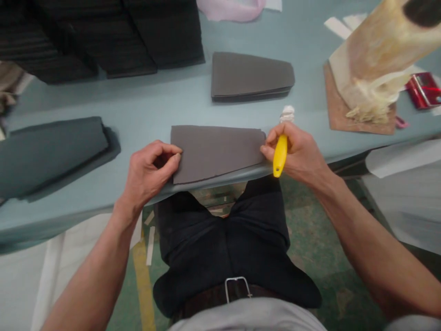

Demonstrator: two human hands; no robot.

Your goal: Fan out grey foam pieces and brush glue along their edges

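A tapered dark grey fabric piece [217, 154] lies flat at the table's front edge, its wide end to the left. My left hand [149, 172] is closed in a pinch at that wide end, thumb and forefinger on the edge. At the narrow end, the fingertips of my right hand [298, 149] touch the piece. The same hand is closed around a yellow-handled brush [280, 156], whose whitish head points away from me. Beyond lies a small stack of similar grey pieces [251, 76].
Tall stacks of black pieces [165, 32] stand back left, with dark green pieces [55, 154] nearer. At right, a glue-smeared container [375, 55] rests on a brown board [336, 108] beside a red object [423, 89]. Pink material [232, 10] lies at the back.
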